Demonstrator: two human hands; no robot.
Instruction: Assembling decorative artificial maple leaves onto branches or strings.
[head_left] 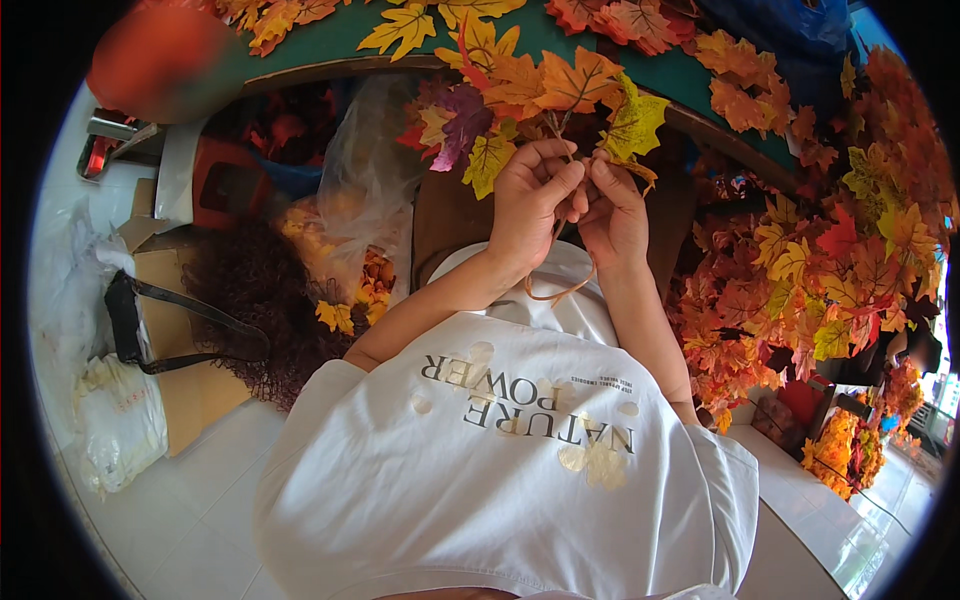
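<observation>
A bunch of artificial maple leaves [575,82] in orange, yellow and purple fans out above my hands. My left hand [535,200] is closed, thumb and fingers pinching the thin stems under the leaves. Close beside it, my right hand [617,210] is closed too, its thumb and fingertips pinched at the stem below the yellow-green leaf [636,122]. A thin brown strand [560,297] hangs in a loop beneath both hands; its ends are hidden by the fingers.
Loose leaves [400,28] lie on the green tabletop [340,38] ahead. At right hangs a thick mass of leaf garlands [790,270]. To the left are a clear plastic bag [365,170], dark curly strands [250,300], a cardboard box [190,400] and a black strap [125,315].
</observation>
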